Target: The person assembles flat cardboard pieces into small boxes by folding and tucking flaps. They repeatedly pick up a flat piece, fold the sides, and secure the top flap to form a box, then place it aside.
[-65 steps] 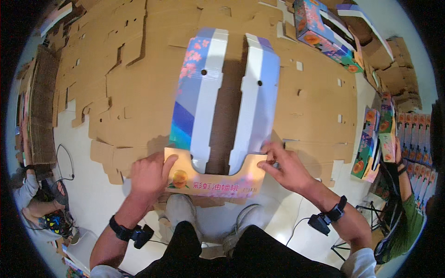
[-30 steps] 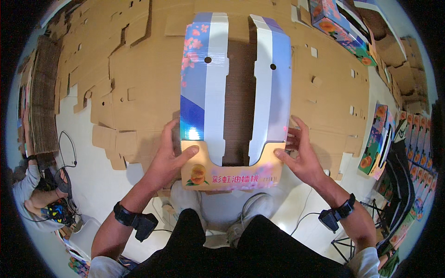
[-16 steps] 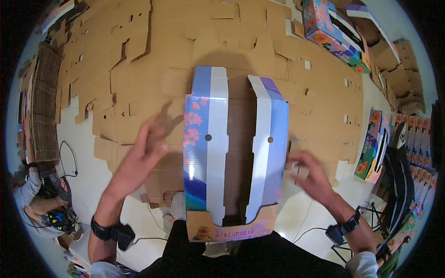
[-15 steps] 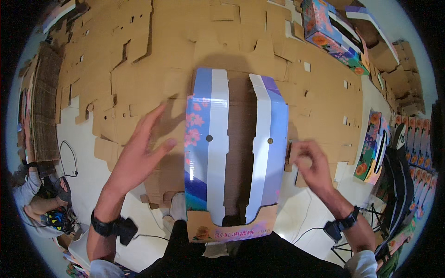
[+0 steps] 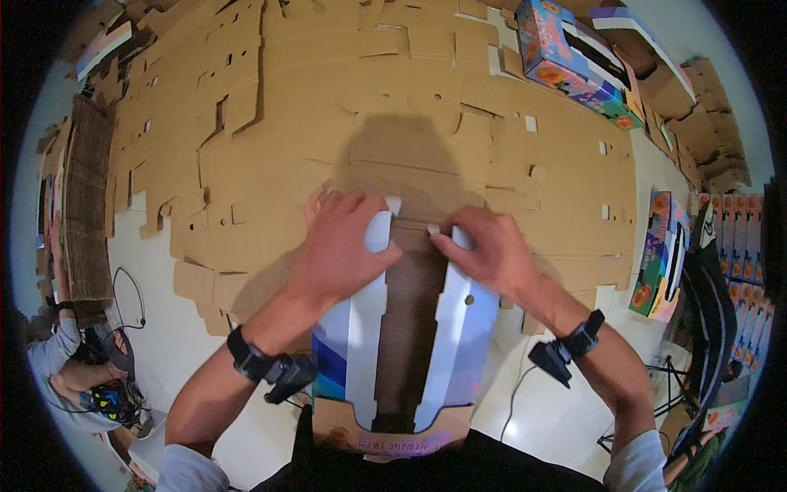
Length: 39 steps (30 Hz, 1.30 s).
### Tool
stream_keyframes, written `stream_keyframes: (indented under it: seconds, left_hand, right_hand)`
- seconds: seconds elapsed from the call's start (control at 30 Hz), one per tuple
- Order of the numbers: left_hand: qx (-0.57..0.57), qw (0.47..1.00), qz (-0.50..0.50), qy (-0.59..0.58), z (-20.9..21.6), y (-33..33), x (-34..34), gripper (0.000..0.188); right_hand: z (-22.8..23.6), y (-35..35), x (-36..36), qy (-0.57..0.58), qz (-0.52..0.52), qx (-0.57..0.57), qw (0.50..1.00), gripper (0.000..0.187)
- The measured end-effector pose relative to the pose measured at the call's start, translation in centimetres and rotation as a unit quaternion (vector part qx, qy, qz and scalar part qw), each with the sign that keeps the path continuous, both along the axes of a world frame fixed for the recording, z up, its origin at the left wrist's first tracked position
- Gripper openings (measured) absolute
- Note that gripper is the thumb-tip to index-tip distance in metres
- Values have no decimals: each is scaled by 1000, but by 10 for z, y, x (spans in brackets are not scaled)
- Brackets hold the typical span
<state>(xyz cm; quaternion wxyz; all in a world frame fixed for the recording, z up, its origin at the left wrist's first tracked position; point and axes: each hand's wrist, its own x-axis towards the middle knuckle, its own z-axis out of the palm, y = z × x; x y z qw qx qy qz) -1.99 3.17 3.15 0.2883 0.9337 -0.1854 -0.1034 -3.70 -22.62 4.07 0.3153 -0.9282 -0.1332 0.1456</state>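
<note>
A blue and white cardboard carton (image 5: 459, 348) lies lengthwise in front of me, with a dark gap along its top between two long flaps. Over the far end of its left flap, my left hand (image 5: 340, 250) is closed, thumb toward the gap. On the opposite side my right hand (image 5: 490, 250) pinches the far end of the right flap between thumb and fingers. Small white tabs stick up beside both hands. The carton's near end has a brown notched panel (image 5: 385, 441) close to my lap. My hands cover its far corners.
Flattened brown cardboard (image 5: 328, 123) covers much of the white floor. Finished-looking printed cartons (image 5: 574, 61) stand at the far right, with another carton (image 5: 658, 254) nearer. More are stacked along the right edge. At left sit a cardboard pile (image 5: 86, 197) and another person (image 5: 78, 369).
Both hands have come in from the sides and closed on the far ends of the flaps. The carton has shifted slightly toward me and to the left.
</note>
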Motion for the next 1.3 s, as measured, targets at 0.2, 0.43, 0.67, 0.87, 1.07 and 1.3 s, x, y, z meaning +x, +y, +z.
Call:
stream_keyframes:
  seconds: [0.2,0.43,0.67,0.87,1.07,1.3]
  left_hand:
    - [11,1000,6,0,-16,-9,-12,40]
    - [-26,968,231,-91,-62,25,0,47]
    - [-397,744,391,370,-79,71,39,50]
    - [-408,751,339,393,-57,46,44,38]
    - [-483,693,339,414,4,34,51,39]
    - [-522,709,301,367,7,43,56,31]
  right_hand:
    - [-19,-24,-19,-30,-23,29,999,25]
    - [-90,-103,13,-4,-399,49,916,30]
    - [-86,-102,1,328,-443,376,745,41]
    - [-82,-82,20,317,-286,425,798,48]
    - [-42,-58,40,320,-318,458,766,45]
    - [-13,-50,40,231,-247,422,841,25]
